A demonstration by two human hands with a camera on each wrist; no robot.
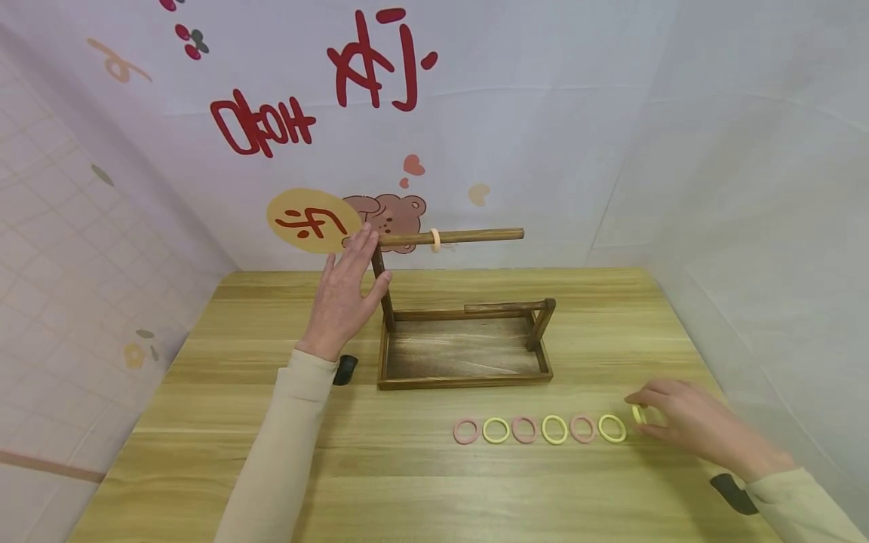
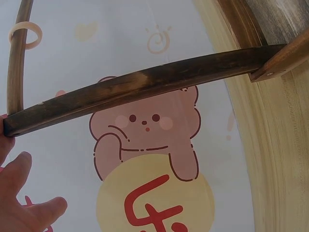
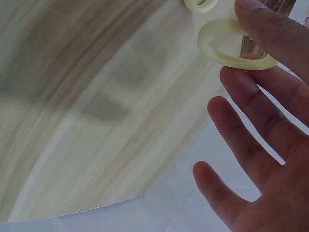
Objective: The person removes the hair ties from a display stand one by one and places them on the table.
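My left hand (image 1: 342, 294) touches the top corner of a dark wooden rack (image 1: 468, 382) with its fingertips, the fingers extended. On the rack's upper rod (image 1: 485, 235) hangs a pale orange ring (image 1: 436, 240). A yellow ring (image 3: 236, 63) is pinched between the thumb and fingers of my right hand (image 1: 699, 426), raised at the right end of a row of rings. That row alternates pink and yellow, from a pink ring (image 1: 466, 431) on the left to a yellow ring (image 1: 612, 428) on the right. In the left wrist view, the upright post (image 2: 145, 84) crosses the picture beside my fingers.
The rack has a lower rod (image 1: 505, 307) on a short post at its right, above a shallow tray base. It stands on a wooden table (image 1: 271, 437). Behind rises a white backdrop (image 1: 543, 136) with red characters and a cartoon bear.
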